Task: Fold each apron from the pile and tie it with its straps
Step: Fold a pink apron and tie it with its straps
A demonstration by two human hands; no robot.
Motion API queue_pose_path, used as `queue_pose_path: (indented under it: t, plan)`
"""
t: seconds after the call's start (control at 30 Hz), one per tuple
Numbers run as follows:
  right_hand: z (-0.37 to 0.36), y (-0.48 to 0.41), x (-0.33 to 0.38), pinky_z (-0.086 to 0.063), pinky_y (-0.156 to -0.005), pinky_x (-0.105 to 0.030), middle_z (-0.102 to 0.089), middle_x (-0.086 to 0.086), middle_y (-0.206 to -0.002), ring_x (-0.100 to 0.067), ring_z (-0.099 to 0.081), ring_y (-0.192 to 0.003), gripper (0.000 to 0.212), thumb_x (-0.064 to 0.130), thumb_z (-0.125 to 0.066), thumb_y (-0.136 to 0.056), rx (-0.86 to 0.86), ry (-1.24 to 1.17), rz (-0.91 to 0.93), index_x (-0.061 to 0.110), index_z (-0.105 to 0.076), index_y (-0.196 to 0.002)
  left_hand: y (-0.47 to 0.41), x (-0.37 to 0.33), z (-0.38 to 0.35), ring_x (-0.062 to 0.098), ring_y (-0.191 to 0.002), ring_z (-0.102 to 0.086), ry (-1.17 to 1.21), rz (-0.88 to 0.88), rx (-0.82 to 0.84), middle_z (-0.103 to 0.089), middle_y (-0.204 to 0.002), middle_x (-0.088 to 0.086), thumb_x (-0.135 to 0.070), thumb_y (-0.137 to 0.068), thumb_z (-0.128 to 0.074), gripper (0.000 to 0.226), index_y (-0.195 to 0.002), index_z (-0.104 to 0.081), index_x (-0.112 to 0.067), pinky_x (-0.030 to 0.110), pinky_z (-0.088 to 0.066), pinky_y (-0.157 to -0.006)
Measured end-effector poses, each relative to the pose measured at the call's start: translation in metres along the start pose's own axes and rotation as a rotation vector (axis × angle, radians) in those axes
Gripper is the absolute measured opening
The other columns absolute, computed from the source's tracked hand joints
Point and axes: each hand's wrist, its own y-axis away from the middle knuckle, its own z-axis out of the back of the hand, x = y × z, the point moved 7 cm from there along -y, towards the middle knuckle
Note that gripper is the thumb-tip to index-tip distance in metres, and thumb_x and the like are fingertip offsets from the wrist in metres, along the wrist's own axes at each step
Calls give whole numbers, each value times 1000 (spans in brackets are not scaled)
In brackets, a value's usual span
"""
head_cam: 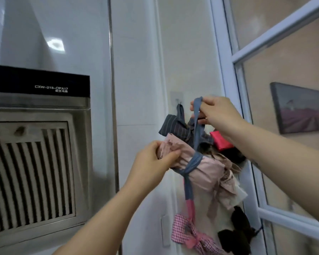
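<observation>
A folded pale pink apron bundle point(203, 170), tied round the middle with a blue strap point(198, 126), is held up near the wall. My left hand point(155, 159) grips the bundle's left end. My right hand point(217, 113) pinches the blue strap's loop at the top, just right of a wall hook point(177, 101). A dark striped apron bundle point(175, 127) hangs from that hook behind the pink one. Below hang a pink checked bundle point(190, 234), a black bundle point(238, 234) and a bright red bundle point(219, 140).
A steel range hood point(35, 144) with a slatted filter fills the left. White tiled wall point(136, 70) stands behind the bundles. A white-framed glass door point(247, 61) is on the right, with a framed picture point(300, 109) seen through it.
</observation>
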Motion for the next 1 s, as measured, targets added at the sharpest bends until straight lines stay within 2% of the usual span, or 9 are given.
queue_pose_path:
  t: [0.07,0.17,0.3,0.47,0.57,0.67,0.8,0.93,1.0]
  plan:
    - [11,-22,-1,-55,-70,-31,-64,-5,-77,-13,-61,-67,20,13,-52,-94,-16,46,24,7,-70,-86,-16,-11,1,15,-74,-67,-81,-52,-41,-70,-81,2,-33,-83,-69,19,-90,-67,-15,37,-57,-71]
    - [16,-48,-5,-58,-79,-39,-64,-11,-83,-14,-66,-72,18,8,-52,-91,-4,135,50,-4,-66,-92,-37,-20,3,13,-73,-67,-135,-87,-68,-71,-81,3,-33,-85,-68,19,-90,-69,-14,27,-57,-63]
    - [9,-70,-9,-57,-82,-42,-68,-21,-98,-25,-69,-87,11,8,-53,-90,68,213,63,5,-64,-89,-57,-24,3,7,-68,-67,-127,-92,-26,-71,-79,-3,-34,-87,-65,11,-89,-67,-23,21,-56,-60]
    - [2,-44,-24,-57,-82,-44,-72,-10,-85,-23,-71,-83,20,10,-56,-88,150,192,71,25,-65,-76,-36,10,-18,10,-74,-67,-58,32,225,-70,-92,-1,-26,-89,-63,14,-103,-61,-26,24,-57,-67]
    - [-11,-5,-52,-58,-78,-39,-73,-7,-83,-21,-71,-82,15,12,-59,-87,278,308,60,19,-71,-92,-14,48,-42,13,-87,-68,-170,186,459,-69,-98,-2,-28,-87,-66,20,-105,-60,-26,31,-58,-77]
    - [-27,24,-79,-54,-75,-35,-72,2,-81,-12,-67,-78,15,13,-62,-85,397,507,120,20,-74,-81,4,76,-61,17,-92,-68,-278,263,600,-70,-100,0,-29,-83,-68,22,-103,-62,-23,39,-56,-83]
    - [-41,22,-104,-42,-88,-19,-70,3,-112,-11,-62,-104,24,20,-62,-88,398,654,164,16,-72,-109,6,96,-66,14,-89,-68,-324,289,598,-70,-96,-4,-31,-83,-68,21,-102,-63,-22,35,-56,-84]
    - [-59,14,-115,-46,-77,-28,-70,1,-82,-17,-61,-83,15,19,-61,-86,421,725,241,15,-73,-77,3,114,-63,14,-82,-66,-324,322,568,-69,-94,-3,-29,-85,-67,19,-102,-63,-21,30,-56,-77]
    - [-68,11,-122,-49,-81,-32,-72,1,-90,-18,-62,-88,14,19,-61,-86,446,783,258,13,-74,-84,9,126,-66,11,-73,-62,-321,355,588,-68,-89,-3,-29,-84,-68,19,-100,-63,-19,28,-55,-72]
